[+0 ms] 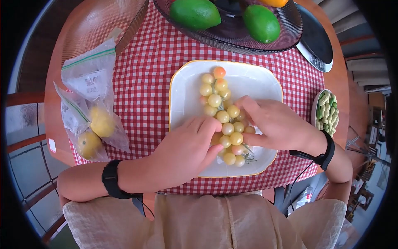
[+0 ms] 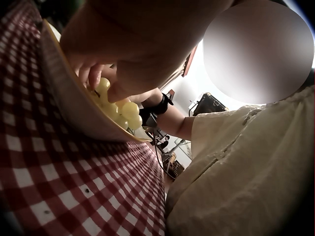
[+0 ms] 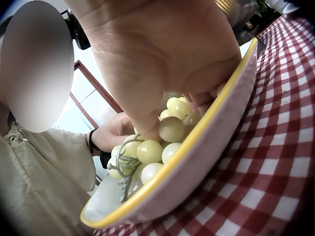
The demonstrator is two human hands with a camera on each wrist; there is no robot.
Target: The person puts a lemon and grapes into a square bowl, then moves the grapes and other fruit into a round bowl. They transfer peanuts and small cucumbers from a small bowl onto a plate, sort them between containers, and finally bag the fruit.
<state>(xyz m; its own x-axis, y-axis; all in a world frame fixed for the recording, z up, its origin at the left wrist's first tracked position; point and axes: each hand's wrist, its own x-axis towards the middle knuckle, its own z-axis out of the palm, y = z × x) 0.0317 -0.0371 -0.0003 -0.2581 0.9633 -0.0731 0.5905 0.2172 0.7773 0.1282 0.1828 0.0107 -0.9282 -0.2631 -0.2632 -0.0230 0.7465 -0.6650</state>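
Note:
A long cluster of pale yellow grape-like fruits (image 1: pixel 227 128), a few tinged orange, lies on a white plate with a yellow rim (image 1: pixel 186 79). From the left side, my left hand (image 1: pixel 182 147) curls its fingers and thumb round the lower part of the cluster. My right hand (image 1: pixel 277 124) holds the cluster's right side, its thumb and fingers bent about the fruits. Green stems (image 3: pixel 129 167) stick out at the near end in the right wrist view. The fingertips of both hands are partly hidden among the fruits (image 2: pixel 129 112).
Left, zip bags hold yellow fruits (image 1: pixel 102 121), near a clear ribbed bowl (image 1: pixel 89 29). At the back, a dark glass bowl (image 1: pixel 232 45) holds green fruits (image 1: pixel 195 14). On the right are a small bowl of green pods (image 1: pixel 327 114) and a black-topped device (image 1: pixel 315 39).

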